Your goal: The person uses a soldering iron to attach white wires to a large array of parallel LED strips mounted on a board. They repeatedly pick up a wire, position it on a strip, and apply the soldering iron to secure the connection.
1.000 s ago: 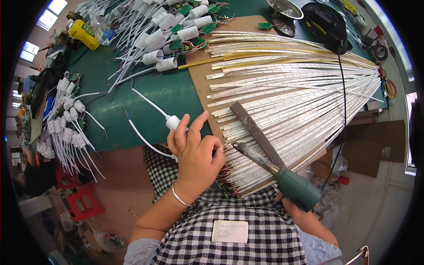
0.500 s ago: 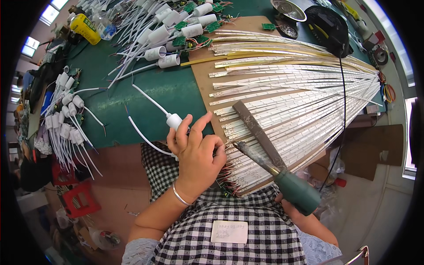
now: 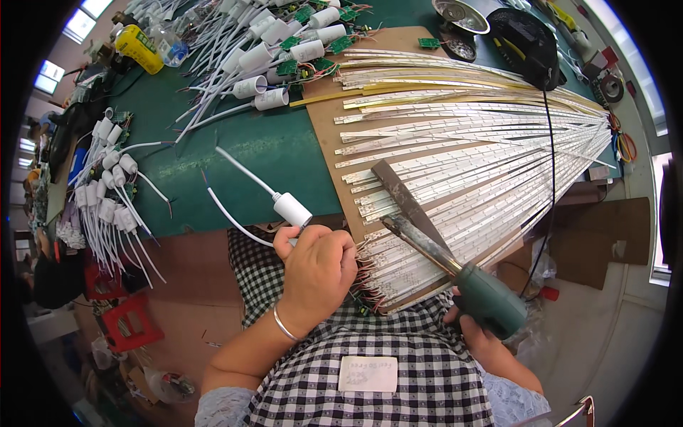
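My left hand has its fingers curled closed at the front edge of the table, just below a white cylindrical cap with a white cable. What the fingertips hold is hidden. My right hand grips a soldering iron by its green handle. Its dark metal tip points left, over a fan of white LED strips. Thin wires hang from the strips' near ends beside my left hand. A dark flat bar lies across the strips under the iron.
Capped cables with green circuit boards are heaped at the back; another bunch hangs at the left table edge. A yellow bottle stands far left. A black mesh piece and metal dish sit back right. A black cord crosses the strips.
My left hand has curled its raised fingers and moved slightly down, exposing more of the white cap, which has shifted right. The soldering iron's tip has drawn up and right, away from my fingers.
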A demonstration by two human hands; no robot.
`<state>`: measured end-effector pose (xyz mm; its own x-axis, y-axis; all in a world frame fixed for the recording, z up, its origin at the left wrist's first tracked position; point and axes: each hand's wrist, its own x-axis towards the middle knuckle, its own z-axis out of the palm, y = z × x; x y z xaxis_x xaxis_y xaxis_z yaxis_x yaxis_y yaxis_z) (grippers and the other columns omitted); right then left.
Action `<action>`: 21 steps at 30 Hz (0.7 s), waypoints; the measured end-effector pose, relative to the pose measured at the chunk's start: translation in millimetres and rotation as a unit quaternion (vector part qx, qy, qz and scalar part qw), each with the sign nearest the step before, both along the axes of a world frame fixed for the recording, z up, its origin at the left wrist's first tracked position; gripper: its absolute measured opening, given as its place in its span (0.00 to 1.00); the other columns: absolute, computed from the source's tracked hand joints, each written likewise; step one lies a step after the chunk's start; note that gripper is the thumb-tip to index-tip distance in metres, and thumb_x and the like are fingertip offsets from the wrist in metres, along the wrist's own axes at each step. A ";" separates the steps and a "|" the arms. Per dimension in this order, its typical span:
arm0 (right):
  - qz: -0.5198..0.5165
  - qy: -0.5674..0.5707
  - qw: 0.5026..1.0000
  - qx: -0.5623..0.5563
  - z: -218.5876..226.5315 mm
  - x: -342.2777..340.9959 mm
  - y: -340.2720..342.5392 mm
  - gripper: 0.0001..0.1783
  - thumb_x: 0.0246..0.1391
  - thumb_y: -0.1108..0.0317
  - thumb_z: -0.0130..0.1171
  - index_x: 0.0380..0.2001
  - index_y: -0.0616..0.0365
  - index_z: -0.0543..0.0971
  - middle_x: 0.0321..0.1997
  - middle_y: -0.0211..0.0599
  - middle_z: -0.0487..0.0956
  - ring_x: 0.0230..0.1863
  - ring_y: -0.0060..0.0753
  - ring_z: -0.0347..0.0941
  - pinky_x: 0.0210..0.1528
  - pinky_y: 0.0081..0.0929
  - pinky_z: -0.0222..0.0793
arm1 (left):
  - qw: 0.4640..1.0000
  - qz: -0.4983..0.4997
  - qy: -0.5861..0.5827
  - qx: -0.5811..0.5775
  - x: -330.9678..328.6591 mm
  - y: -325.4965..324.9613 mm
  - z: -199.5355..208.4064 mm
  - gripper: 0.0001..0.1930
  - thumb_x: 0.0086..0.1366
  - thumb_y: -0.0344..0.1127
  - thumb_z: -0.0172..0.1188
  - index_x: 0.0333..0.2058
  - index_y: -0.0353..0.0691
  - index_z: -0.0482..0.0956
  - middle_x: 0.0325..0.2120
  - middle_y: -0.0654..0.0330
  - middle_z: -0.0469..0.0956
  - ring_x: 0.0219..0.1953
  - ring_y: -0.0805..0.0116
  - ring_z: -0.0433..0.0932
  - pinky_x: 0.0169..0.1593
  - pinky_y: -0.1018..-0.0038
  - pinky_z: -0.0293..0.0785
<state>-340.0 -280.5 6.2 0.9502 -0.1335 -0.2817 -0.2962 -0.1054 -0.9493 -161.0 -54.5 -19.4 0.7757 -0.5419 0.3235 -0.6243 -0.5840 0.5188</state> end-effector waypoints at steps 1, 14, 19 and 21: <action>-0.002 -0.007 1.000 0.005 -0.1 -0.5 0.3 0.25 0.60 0.66 0.51 0.59 0.62 0.65 0.47 0.37 0.73 0.37 0.29 0.73 0.43 0.28 0.69 | 1.000 0.004 -0.001 -0.004 -0.4 -1.0 -1.2 0.05 0.56 0.30 0.58 0.31 0.44 0.72 0.25 0.68 0.75 0.34 0.67 0.73 0.49 0.60 0.53; -0.055 -0.038 0.996 0.054 -10.8 -5.2 0.3 0.21 0.53 0.76 0.55 0.51 0.69 0.69 0.37 0.40 0.77 0.33 0.28 0.76 0.38 0.25 0.74 | 0.999 0.037 -0.010 0.023 -4.7 -13.7 -4.9 0.05 0.52 0.30 0.61 0.28 0.46 0.74 0.21 0.68 0.72 0.30 0.69 0.72 0.44 0.64 0.51; -0.029 -0.019 0.999 0.039 -9.5 -5.1 -2.2 0.20 0.53 0.76 0.56 0.50 0.68 0.70 0.37 0.39 0.77 0.33 0.27 0.77 0.37 0.25 0.74 | 0.998 0.046 -0.016 0.030 -3.6 -15.6 -5.3 0.05 0.51 0.29 0.61 0.26 0.46 0.73 0.21 0.69 0.72 0.29 0.70 0.71 0.43 0.65 0.51; -0.013 -0.021 0.999 0.021 -12.1 -8.0 -4.2 0.19 0.53 0.76 0.56 0.49 0.68 0.71 0.38 0.40 0.78 0.33 0.26 0.77 0.37 0.24 0.74 | 0.998 0.051 -0.015 0.034 -3.8 -15.9 -5.4 0.05 0.51 0.29 0.60 0.27 0.46 0.74 0.21 0.70 0.73 0.29 0.70 0.71 0.43 0.65 0.51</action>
